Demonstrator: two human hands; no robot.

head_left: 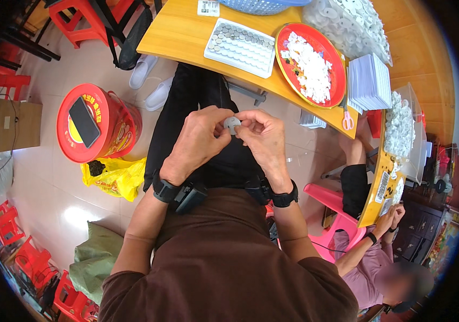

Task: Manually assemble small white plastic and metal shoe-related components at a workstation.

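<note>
In front of my lap, my left hand [198, 138] and my right hand [265, 140] meet, fingertips pinched on a small round grey-white disc [232, 124]. Both thumbs press at its lower edge, and fingers cover part of its rim. Beyond my knees, a white tray [257, 63] with rows of round hollows lies on the wooden table [178, 28]; grey discs fill its far rows. A red round tray [339, 70] to its right holds a heap of small white parts [309, 64].
Pink-handled scissors [347, 121] lie at the table corner near stacked white trays [370, 80]. A phone [85, 122] rests on a red bucket [123, 126] at left, beside a yellow bag [128, 177]. Another person [355, 268] works at the lower right.
</note>
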